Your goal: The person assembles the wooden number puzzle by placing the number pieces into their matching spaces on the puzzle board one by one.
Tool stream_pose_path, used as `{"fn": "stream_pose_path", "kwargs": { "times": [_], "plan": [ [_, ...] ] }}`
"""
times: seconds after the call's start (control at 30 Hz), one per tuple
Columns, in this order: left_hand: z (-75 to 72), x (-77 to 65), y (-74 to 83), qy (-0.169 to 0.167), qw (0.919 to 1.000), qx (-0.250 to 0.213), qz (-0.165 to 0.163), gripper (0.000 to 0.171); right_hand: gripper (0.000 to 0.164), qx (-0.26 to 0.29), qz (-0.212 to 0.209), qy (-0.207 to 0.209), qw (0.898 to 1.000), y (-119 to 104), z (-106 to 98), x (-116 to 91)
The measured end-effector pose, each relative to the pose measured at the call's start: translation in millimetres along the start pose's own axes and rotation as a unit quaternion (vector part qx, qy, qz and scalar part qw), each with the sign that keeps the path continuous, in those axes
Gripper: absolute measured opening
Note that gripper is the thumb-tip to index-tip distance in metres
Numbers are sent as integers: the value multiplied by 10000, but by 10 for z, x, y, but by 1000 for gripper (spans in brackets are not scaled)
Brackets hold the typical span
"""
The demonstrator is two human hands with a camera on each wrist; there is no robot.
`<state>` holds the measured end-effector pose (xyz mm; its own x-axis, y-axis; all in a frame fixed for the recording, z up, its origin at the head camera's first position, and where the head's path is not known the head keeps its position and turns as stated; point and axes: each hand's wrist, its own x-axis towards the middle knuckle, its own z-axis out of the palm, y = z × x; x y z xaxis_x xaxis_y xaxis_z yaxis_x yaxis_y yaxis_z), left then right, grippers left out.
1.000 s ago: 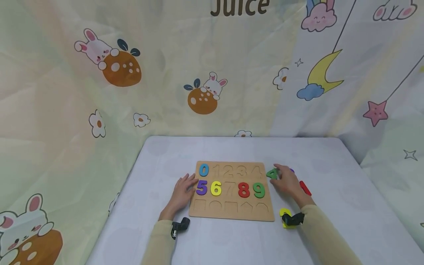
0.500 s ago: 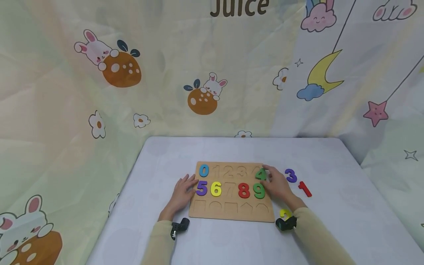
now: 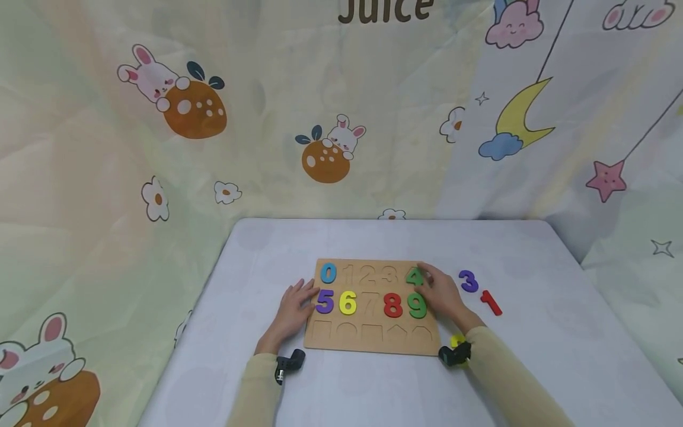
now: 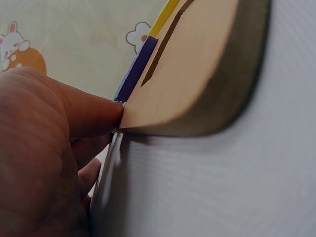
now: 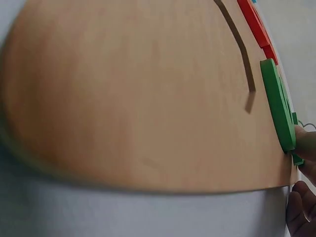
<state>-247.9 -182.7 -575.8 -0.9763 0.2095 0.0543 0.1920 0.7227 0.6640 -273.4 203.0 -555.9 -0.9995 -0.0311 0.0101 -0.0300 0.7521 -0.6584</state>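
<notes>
A wooden number board (image 3: 347, 338) lies on the table. My right hand (image 3: 441, 290) pinches a green number 4 (image 3: 413, 276) over the slot at the board's top right; in the right wrist view the fingers (image 5: 307, 144) are partly behind the green 9 (image 5: 277, 106). My left hand (image 3: 291, 309) rests against the board's left edge beside the purple 5 (image 3: 325, 301), and the left wrist view has the thumb (image 4: 96, 114) at that edge. Blue 0 (image 3: 328, 273), yellow 6 (image 3: 348, 303) and red 8 (image 3: 392, 305) sit on the board.
Right of the board lie a purple 3 (image 3: 469, 281) and a red 1 (image 3: 491, 302). A yellow piece (image 3: 457, 340) is mostly hidden by the right wrist camera (image 3: 455, 354). Behind the table (image 3: 384, 237) hangs a printed cloth (image 3: 267, 118).
My right hand has carried the green 4 leftward from beside the board to its top right slot, uncovering the purple 3 and red 1. The left hand has stayed put.
</notes>
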Motion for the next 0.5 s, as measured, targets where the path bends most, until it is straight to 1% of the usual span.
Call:
{"fn": "stream_pose_path", "kwargs": {
  "times": [0.17, 0.5],
  "plan": [
    [-3, -4, 4, 8, 10000, -44, 12, 40, 63, 52, 132, -46, 9999, -14, -7, 24],
    [-5, -9, 9, -29, 9998, -172, -44, 40, 61, 215, 228, -96, 9995, -16, -9, 19]
  ]
}}
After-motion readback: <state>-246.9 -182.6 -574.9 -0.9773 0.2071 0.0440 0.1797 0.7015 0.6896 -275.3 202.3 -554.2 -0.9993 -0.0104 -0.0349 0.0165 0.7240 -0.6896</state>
